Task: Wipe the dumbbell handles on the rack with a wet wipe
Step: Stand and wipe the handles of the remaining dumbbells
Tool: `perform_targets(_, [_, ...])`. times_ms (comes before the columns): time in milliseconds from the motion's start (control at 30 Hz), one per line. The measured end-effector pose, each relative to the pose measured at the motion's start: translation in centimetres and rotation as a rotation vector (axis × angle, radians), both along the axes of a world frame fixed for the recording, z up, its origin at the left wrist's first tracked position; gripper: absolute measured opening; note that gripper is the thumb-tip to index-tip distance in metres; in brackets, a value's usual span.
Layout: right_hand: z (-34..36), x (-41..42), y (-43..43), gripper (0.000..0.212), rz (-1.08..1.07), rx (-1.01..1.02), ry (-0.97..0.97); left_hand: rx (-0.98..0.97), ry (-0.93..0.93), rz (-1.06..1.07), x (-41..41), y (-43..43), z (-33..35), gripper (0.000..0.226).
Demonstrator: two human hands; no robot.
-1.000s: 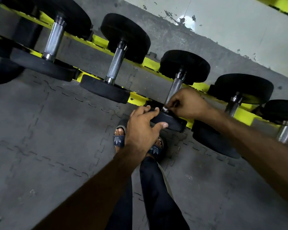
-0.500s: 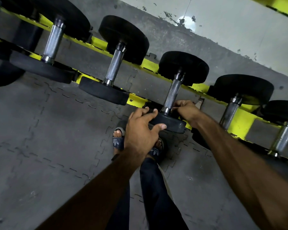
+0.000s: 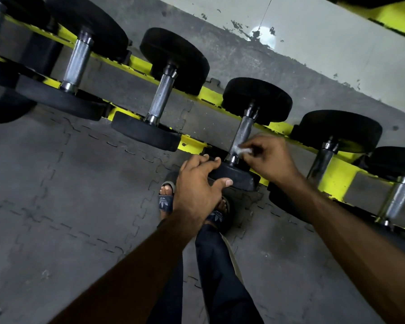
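grey interlocking floor mats (image 3: 56,183), yellow rack (image 3: 333,181), scuffed pale wall (image 3: 325,43)

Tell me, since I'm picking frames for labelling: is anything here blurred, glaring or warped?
Head view: the right hand and its wet wipe look slightly motion-smeared; the left hand gripping the dumbbell and the knurled handle read sharp; a glare spot sits on the wall; the yellow rack runs tilted across the frame.
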State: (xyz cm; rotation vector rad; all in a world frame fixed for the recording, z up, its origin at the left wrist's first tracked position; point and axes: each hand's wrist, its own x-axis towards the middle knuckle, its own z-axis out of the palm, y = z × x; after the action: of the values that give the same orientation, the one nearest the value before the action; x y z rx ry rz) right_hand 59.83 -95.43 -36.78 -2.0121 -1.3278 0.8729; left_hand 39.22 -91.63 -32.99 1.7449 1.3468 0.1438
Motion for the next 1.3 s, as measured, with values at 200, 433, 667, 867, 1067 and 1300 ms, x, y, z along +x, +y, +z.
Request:
perform_targets(200, [0.2, 0.6, 3.2, 0.020, -0.075, 0.120, -0.319, 0.008, 0.003, -0.010, 0.0, 0.0, -0.3, 0.059])
perform_targets(433, [1.6, 0.0, 4.8, 0.021, 0.556, -0.209, -0.639, 0.028, -0.004, -0.019, 0.0, 0.1, -0.1, 0.058])
perform_targets(667, [3.0, -3.5, 7.2, 0.017, 0.771, -0.418, -0.733, 0.049, -0.005, -0.024, -0.2, 0.3, -0.6, 0.059])
perform_targets(867, [1.6, 0.8, 5.6, 0.015, 0.277, -0.146, -0.475, 0.047, 0.010, -0.065, -0.3, 0.6, 0.0, 0.060])
perform_targets(1067, [-1.2, -3.3, 1.0, 0.009, -0.707, -0.128, 0.208, 0.083, 0.028, -0.064, -0.3, 0.4, 0.0, 0.058])
perform_targets(1300, [-3.6, -0.3, 4.2, 0.024, -0.922, -0.398, 0.922, 0.102, -0.001, -0.060, -0.4, 0.4, 0.0, 0.057])
